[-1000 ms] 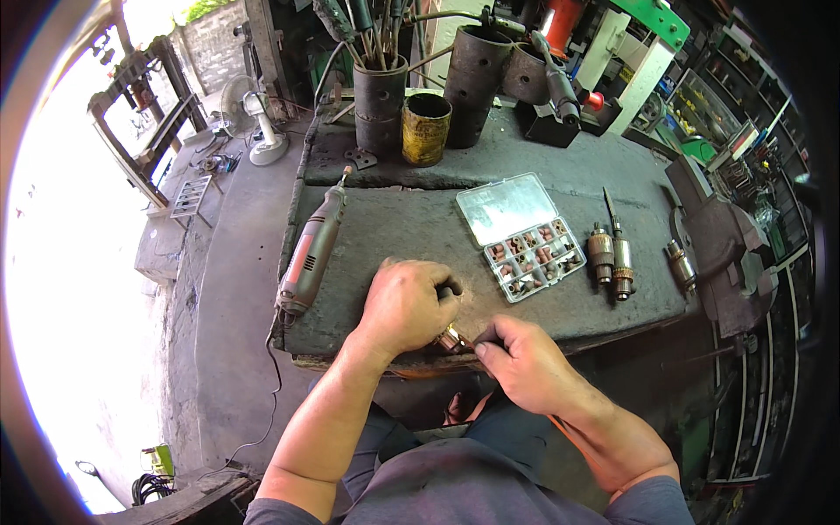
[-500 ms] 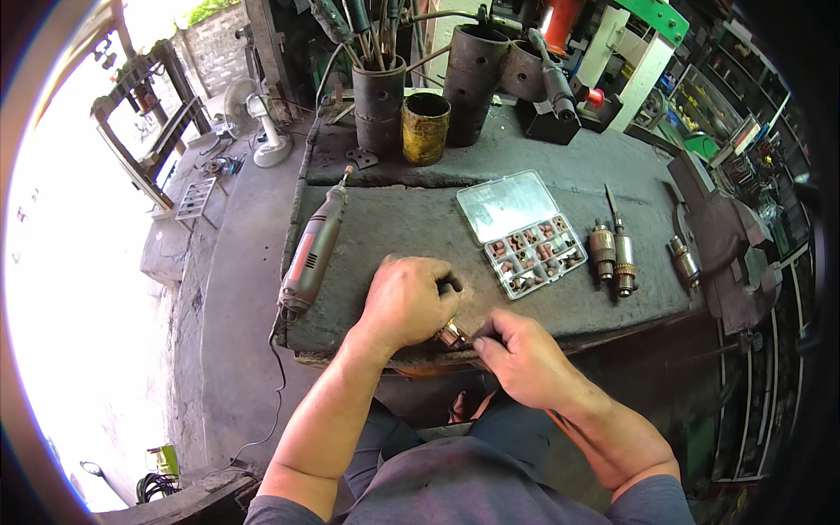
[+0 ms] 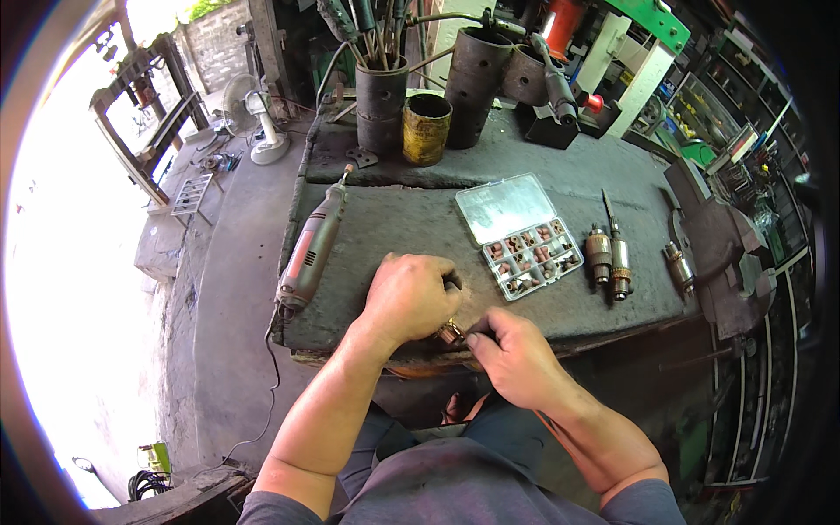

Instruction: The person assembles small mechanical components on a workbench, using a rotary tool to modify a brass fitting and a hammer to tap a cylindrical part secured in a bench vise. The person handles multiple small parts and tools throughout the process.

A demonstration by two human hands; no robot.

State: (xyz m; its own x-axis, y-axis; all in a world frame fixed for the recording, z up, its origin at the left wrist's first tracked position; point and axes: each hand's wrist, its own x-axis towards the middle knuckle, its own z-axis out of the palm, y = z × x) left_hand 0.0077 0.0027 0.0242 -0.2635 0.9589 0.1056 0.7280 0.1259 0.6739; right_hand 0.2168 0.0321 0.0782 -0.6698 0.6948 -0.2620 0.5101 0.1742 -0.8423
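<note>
My left hand is closed around a motor armature at the front edge of the bench. The armature's copper-coloured end sticks out below the fingers, and the rest is hidden under the palm. Thumb and forefinger of my right hand are pinched together right at that end. What they grip is too small and covered to name. Just beyond my hands lies a clear compartment box, lid raised, holding small brownish cylindrical bits. To the left rests a rotary tool with a small brown tip.
Two more armatures lie right of the box, and another armature sits by the vise. A yellow can and dark metal cylinders with tools stand at the back. The rotary tool's cord hangs off the left edge.
My right fingertips have shifted slightly left, closer to the armature's end. My left hand keeps its hold. The whole view has moved a little.
</note>
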